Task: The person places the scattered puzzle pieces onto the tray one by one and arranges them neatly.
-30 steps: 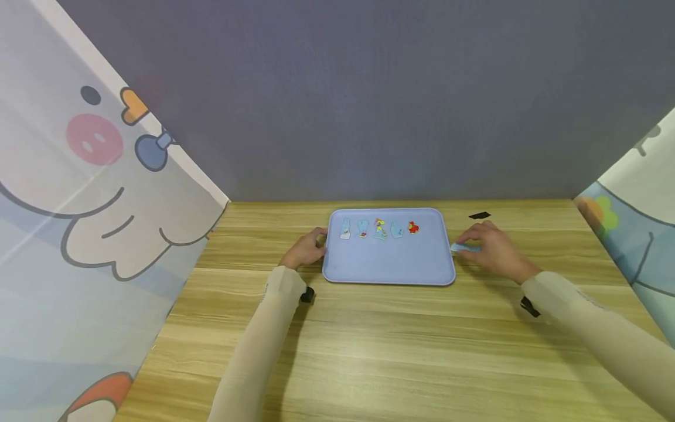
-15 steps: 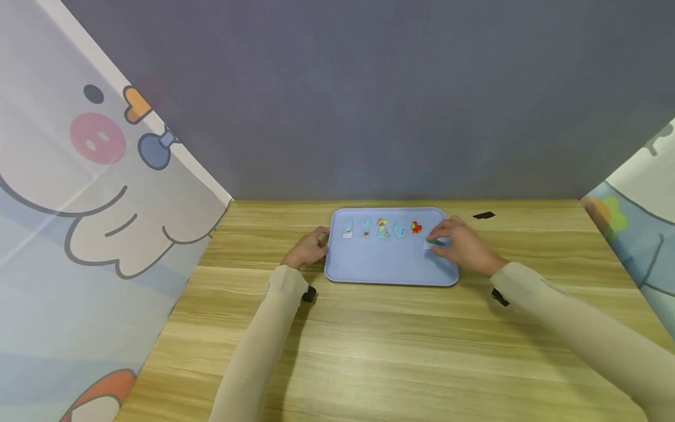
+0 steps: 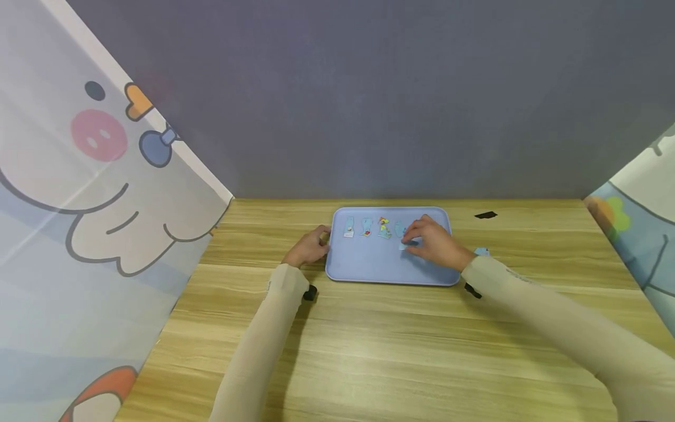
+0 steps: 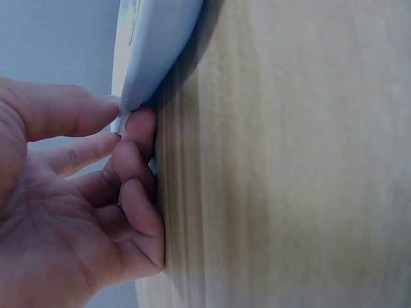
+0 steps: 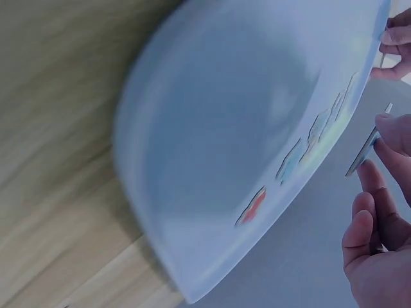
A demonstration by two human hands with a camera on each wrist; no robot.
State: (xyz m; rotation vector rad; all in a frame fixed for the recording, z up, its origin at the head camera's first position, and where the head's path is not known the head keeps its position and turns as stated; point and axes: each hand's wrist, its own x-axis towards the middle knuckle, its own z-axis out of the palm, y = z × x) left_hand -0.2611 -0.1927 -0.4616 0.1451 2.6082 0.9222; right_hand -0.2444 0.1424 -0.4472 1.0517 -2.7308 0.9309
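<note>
My left hand [image 3: 308, 247] holds the left rim of a light blue tray [image 3: 369, 266], thumb and fingertips pinching the edge in the left wrist view. My right hand [image 3: 436, 242] is over the tray's right half. Between its thumb and fingers it pinches a thin, flat light blue puzzle piece [image 5: 366, 151], raised above the tray. Several flat puzzle pieces lie in a row along the tray's far side, among them a pale blue one [image 3: 349, 227] and a yellow-and-red patterned one [image 3: 384, 227]. A red piece [image 5: 252, 206], hidden by the hand in the head view, ends that row.
Another light blue piece [image 3: 482, 251] lies on the wooden table [image 3: 369, 351] right of the tray, partly behind the right sleeve. A black strip [image 3: 486, 215] lies farther back. A grey wall [image 3: 401, 99] rises behind the table, with cartoon-printed sheets on both sides.
My right hand has moved left from beside the tray to above it, carrying the pinched puzzle piece. The piece on the table at right has come into sight. My left hand keeps its hold.
</note>
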